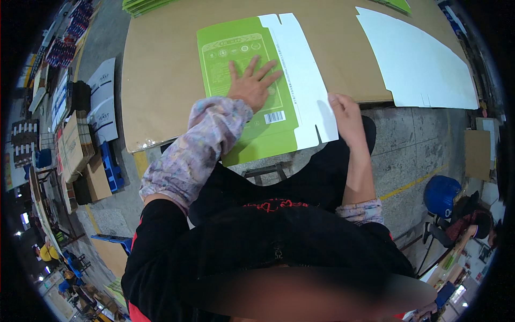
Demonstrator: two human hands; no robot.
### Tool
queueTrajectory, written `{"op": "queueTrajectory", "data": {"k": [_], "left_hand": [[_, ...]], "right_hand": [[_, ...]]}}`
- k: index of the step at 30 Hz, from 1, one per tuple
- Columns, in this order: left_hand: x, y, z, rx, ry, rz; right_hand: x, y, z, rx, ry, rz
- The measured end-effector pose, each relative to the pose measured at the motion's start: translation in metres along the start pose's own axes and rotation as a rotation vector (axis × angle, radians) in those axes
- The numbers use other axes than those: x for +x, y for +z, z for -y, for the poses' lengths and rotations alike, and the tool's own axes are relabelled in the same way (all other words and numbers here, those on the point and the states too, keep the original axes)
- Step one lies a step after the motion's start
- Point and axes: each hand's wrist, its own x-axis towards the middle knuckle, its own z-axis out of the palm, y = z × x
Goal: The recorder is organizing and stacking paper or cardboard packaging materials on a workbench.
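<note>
A green and white folding carton point(279, 137) lies folded flat in front of me, its near end sticking out past the table edge. My left hand point(252, 86) rests on the green panel with its fingers spread. At the carton's right side, my right hand point(346, 115) pinches the white edge between thumb and bent fingers. A barcode and pale print show on the green face. Farther right lies a larger flat carton sheet point(416, 61), white side up, apart from both hands.
The brown cardboard-topped table point(161, 80) spans the area before me. Green stacks point(147, 5) stand at its far left. Boxes point(78, 142) and a blue pallet point(110, 166) are on the floor at left. A person point(475, 220) is near a blue drum point(442, 196) at right.
</note>
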Motion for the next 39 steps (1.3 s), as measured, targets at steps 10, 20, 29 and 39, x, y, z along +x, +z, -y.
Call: {"op": "queueTrajectory", "data": {"k": [10, 20, 29, 39], "left_hand": [[0.002, 0.007, -0.006, -0.039, 0.069, -0.084], [0.012, 0.030, 0.001, -0.491, -0.034, -0.330], [0.087, 0.009, 0.027, -0.057, -0.034, -0.101], [0.087, 0.022, 0.030, -0.036, 0.220, -0.185]], "right_hand": [[0.050, 0.042, 0.025, 0.729, 0.070, 0.283], [0.043, 0.096, 0.033, -0.557, -0.482, 0.171], [-0.016, 0.090, 0.031, -0.555, -0.479, 0.171], [-0.009, 0.079, 0.035, -0.534, -0.482, 0.227]]}}
